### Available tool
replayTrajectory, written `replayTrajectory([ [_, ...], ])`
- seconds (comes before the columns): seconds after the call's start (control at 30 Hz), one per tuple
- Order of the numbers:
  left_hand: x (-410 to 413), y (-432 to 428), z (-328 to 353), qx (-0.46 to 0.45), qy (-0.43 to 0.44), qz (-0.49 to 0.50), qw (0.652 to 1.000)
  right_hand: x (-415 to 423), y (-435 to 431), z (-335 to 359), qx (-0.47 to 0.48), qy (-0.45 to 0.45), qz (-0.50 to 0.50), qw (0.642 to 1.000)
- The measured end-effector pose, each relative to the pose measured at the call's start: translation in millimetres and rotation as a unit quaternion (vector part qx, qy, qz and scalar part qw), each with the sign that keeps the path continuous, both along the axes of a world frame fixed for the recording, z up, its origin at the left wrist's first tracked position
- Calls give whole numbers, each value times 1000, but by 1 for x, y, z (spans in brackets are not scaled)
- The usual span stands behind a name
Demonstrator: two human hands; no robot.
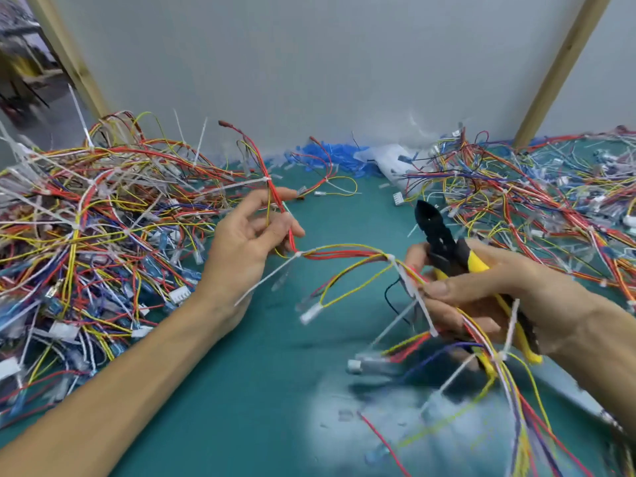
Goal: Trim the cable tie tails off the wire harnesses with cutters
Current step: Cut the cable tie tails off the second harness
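Observation:
One wire harness of red and yellow wires stretches between my two hands above the teal table. My left hand pinches its red wires near a white cable tie, whose long tail slants down to the left. My right hand grips the black cutters with yellow handles, jaws pointing up and away from the ties, and also holds the harness's other end against them. A second tie with a long white tail sits just left of my right thumb.
A big heap of tied harnesses with long tails covers the table's left side. Another heap lies at the right. Blue scraps and a white bag lie by the grey back wall. The teal mat shows between the heaps.

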State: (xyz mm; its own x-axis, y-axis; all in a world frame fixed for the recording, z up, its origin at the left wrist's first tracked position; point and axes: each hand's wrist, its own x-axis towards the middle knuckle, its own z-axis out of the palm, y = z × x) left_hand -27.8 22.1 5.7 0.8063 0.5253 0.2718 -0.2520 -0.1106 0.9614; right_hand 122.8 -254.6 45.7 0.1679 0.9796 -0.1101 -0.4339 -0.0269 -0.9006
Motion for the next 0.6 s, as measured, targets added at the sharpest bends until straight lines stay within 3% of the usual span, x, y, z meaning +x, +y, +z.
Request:
replayTrajectory([
  [0.1,2,5,0,-24,7,4,1000,-21,21,2,-50,-66,-26,996],
  [0.2,1,8,7,-17,-42,20,999,-10,22,-5,-81,-49,-46,995],
  [0.43,-1,10,17,-86,-101,23,991,-14,25,-13,-103,-80,37,991],
  [0.6,-2,6,23,-140,-156,-60,976,-19,21,-17,-99,-95,101,985],
])
